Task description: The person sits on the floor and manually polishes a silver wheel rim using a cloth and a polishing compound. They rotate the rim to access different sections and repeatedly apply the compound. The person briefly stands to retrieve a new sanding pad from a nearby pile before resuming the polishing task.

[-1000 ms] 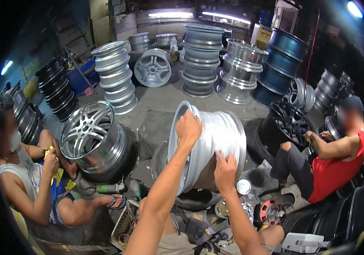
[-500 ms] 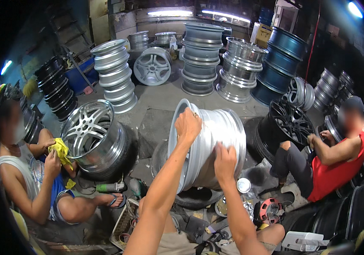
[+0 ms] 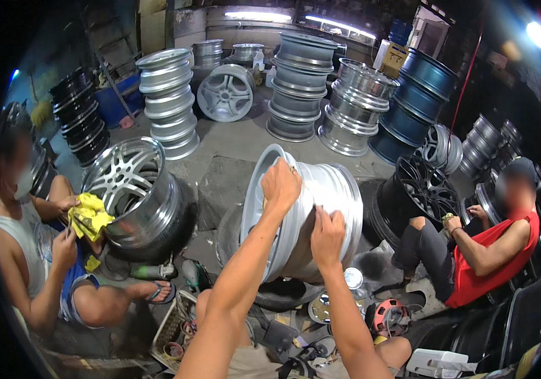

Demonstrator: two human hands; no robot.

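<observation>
A silver wheel rim (image 3: 341,205) stands on its edge in front of me, resting on a black tire (image 3: 283,298). My left hand (image 3: 281,184) is closed over the lip at the wheel rim's left side. Against the bare barrel, my right hand (image 3: 327,237) presses with its fingers bent and drawn together. Whatever those fingers hold, if anything, is hidden.
At left a person holds a yellow cloth (image 3: 89,216) beside a polished wheel (image 3: 125,183). At right another person in a red top (image 3: 494,259) sits by a black wheel (image 3: 428,189). Wheel stacks (image 3: 300,88) stand behind. A basket (image 3: 168,328) and a white can (image 3: 353,278) lie near.
My right hand has slid slightly left and up along the barrel. My left hand keeps its hold on the lip. The view has shifted a little.
</observation>
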